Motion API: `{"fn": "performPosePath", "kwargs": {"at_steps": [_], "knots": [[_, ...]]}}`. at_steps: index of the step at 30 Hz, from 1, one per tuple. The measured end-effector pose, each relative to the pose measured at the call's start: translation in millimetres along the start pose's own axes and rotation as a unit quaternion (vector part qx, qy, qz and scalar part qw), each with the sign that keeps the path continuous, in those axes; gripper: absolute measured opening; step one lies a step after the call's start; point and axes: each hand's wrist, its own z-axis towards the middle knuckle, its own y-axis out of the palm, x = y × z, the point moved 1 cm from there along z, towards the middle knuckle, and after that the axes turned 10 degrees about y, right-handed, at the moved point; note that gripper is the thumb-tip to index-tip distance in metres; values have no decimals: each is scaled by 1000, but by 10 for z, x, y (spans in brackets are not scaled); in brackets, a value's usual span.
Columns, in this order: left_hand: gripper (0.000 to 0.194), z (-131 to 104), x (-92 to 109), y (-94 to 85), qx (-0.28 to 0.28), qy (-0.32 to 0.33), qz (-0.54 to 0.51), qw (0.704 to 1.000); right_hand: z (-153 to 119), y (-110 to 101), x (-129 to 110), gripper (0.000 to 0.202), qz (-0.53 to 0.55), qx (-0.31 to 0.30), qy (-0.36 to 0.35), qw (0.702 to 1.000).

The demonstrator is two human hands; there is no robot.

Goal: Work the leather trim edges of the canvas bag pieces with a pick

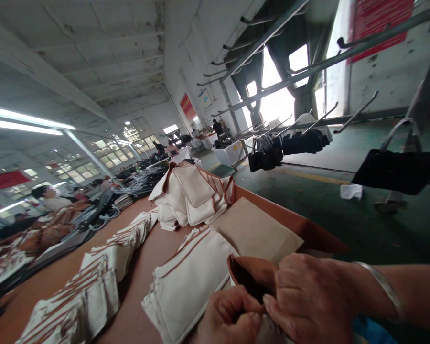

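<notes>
At the lower right, my left hand (pixel 231 315) and my right hand (pixel 308 291) are close together, both with curled fingers on a brown-lined fabric piece (pixel 252 272). The piece gapes open at its top, showing a dark inside. Its lower part is hidden by my fingers. Just left of my hands lies a stack of white pieces with brown edging (pixel 197 272). A flat tan sheet (pixel 256 229) lies behind my hands on the brown table.
More white pieces are heaped (pixel 191 191) at the table's far end, and a long overlapping row (pixel 103 267) runs along the left. A metal rack (pixel 290 76) with hanging black bags (pixel 396 169) stands at right. People are in the background.
</notes>
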Motion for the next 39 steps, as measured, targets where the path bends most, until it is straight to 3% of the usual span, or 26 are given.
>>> {"fn": "performPosePath", "kwargs": {"at_steps": [5, 10, 12, 13, 15, 17, 19, 20, 22, 24, 27, 29, 31, 36, 39], "knots": [[55, 62, 321, -7, -78, -25, 132, 988, 24, 39, 5, 25, 21, -26, -6, 999], [61, 156, 321, 8, -92, -49, 185, 977, 21, 24, 26, 22, 16, -34, -2, 999], [58, 157, 287, 1, -99, -38, 151, 983, 2, -7, 45, 21, 57, -52, 41, 996], [55, 151, 275, -6, -98, -29, 138, 985, -3, -30, 63, 21, 98, -63, 97, 988], [52, 135, 263, -19, -92, 3, 141, 986, 0, -78, 121, 21, 213, -99, 263, 936], [51, 126, 258, -28, -83, 45, 170, 981, 27, -120, 184, 25, 333, -145, 397, 843], [48, 130, 240, -40, -80, 79, 210, 971, 80, -147, 239, 32, 433, -189, 439, 764], [46, 136, 225, -48, -79, 89, 229, 966, 109, -151, 261, 35, 471, -207, 432, 740], [36, 151, 189, -68, -80, 95, 254, 959, 156, -140, 295, 33, 514, -231, 406, 720], [26, 160, 170, -81, -75, 108, 271, 954, 178, -101, 311, 25, 516, -246, 385, 725], [20, 156, 195, -76, -64, 179, 311, 931, 173, -14, 304, 22, 525, -240, 373, 726], [20, 150, 222, -65, -55, 240, 343, 906, 150, 48, 287, 22, 559, -219, 393, 696], [17, 156, 225, -56, -49, 283, 335, 897, 117, 103, 265, 20, 597, -196, 430, 649], [22, 245, 121, -48, -99, 301, 65, 946, 86, 164, 197, 35, 682, -134, 490, 527], [22, 284, 88, -84, -138, 236, -36, 961, 130, 135, 173, 40, 722, -89, 467, 503]]}}
